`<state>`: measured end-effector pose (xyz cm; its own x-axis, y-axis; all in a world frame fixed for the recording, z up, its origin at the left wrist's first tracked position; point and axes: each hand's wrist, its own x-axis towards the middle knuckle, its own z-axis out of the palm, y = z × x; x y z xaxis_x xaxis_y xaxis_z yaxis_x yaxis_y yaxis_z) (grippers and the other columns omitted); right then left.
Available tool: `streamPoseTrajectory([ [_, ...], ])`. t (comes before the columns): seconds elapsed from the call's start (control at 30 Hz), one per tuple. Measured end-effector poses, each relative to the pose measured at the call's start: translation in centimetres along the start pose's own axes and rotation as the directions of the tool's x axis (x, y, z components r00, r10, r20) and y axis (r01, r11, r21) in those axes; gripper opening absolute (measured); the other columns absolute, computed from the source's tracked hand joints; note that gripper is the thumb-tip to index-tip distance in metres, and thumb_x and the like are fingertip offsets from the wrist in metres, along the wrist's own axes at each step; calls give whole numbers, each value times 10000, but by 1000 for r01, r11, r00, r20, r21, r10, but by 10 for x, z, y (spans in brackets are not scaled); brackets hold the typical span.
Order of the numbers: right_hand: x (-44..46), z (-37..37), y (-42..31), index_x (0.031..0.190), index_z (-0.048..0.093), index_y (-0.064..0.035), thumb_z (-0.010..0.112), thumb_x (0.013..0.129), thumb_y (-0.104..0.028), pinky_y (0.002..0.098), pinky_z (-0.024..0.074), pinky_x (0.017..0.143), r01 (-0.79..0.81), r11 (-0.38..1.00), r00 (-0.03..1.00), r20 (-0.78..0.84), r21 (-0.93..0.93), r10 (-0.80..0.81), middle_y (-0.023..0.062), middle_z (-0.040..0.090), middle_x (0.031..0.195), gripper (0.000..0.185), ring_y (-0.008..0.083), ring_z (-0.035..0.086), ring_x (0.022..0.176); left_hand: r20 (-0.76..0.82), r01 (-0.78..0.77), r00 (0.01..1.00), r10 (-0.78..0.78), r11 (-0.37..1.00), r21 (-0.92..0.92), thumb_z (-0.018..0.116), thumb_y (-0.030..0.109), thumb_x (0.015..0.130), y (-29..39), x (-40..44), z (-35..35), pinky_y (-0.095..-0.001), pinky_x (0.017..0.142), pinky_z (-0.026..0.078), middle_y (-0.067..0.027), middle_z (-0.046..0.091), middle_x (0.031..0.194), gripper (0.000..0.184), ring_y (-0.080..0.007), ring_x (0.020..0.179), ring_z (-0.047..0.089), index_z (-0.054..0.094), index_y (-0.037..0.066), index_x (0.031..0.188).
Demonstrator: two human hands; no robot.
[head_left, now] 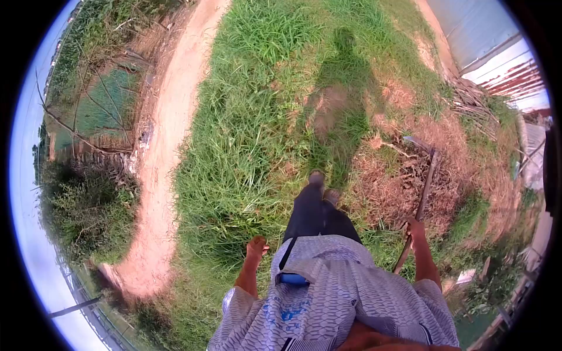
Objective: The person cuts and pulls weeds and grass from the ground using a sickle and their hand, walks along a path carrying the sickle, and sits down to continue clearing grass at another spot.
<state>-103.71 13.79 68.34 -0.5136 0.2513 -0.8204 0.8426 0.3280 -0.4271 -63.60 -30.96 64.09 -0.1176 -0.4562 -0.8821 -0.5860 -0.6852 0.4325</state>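
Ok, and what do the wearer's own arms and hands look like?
Neither grip, bare left hand or bare right hand, shows a glove. Short, pale-grey patterned fabric sleeves with dark scale-like lines leave both forearms uncovered.

Out here, thick grass (234,134) lies in hard sunlight ahead of the left hand (256,248); a pale dirt path (158,193) curves along that hand's left, and well beyond the right hand (415,228), rightward, stands rust-streaked corrugated sheeting (512,73).
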Motion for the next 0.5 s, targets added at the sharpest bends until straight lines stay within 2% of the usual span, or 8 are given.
streamPoseTrajectory([
  [0.1,2,25,-47,694,488,-155,626,847,-223,275,321,364,-124,990,975,193,67,109,-40,381,502,218,108,373,397,-79,77,994,-78,997,-26,600,113,880,-10,4,24,-260,490,467,-62,631,763,217,-143,608,608,622,18,1074],
  [0.17,37,36,-62,714,521,-140,624,850,-230,304,314,337,-300,953,932,230,52,281,-38,390,495,193,127,351,365,184,108,977,-105,994,-9,610,152,893,-55,42,26,-266,513,493,-59,641,794,199,-149,640,634,624,46,1061],
  [0.2,41,40,-73,722,538,-135,634,849,-230,304,319,348,-251,968,937,252,-2,243,-37,402,503,185,124,364,377,151,126,982,-114,989,-72,610,152,893,-73,54,34,-266,513,493,-59,641,794,199,-149,640,634,624,46,1061],
  [0.27,52,45,-98,752,573,-122,651,839,-218,305,337,370,-190,972,947,237,-139,219,-32,428,523,152,122,395,402,131,-75,990,58,989,130,609,155,866,-74,48,67,-293,559,499,-59,657,801,167,-181,667,637,641,62,1000],
  [0.33,63,43,-128,827,613,-97,668,818,-197,302,355,389,-142,967,940,279,-211,199,-26,453,547,115,128,429,425,189,-378,926,328,813,443,607,159,838,-64,52,102,-321,605,506,-59,672,808,140,-213,694,641,658,77,940],
  [0.4,86,38,-157,879,615,-94,662,822,-196,307,357,386,-175,939,949,202,-297,241,-26,446,554,126,133,430,428,201,-491,859,470,648,583,605,162,811,-49,55,138,-349,652,512,-59,688,816,120,-245,722,644,675,92,879],
  [0.43,78,48,-179,891,614,-94,652,830,-196,307,357,386,-149,930,962,166,-337,215,-27,441,553,125,135,429,429,151,-461,871,468,671,581,605,164,798,-38,59,154,-363,675,515,-59,696,819,114,-260,735,646,684,100,848],
  [0.5,97,49,-211,810,572,-128,659,831,-224,300,343,386,-95,917,954,227,-388,196,-27,421,534,131,128,411,427,-139,-48,988,69,988,150,600,186,810,3,53,190,-348,632,512,-58,680,771,184,-219,684,631,681,73,931],
])
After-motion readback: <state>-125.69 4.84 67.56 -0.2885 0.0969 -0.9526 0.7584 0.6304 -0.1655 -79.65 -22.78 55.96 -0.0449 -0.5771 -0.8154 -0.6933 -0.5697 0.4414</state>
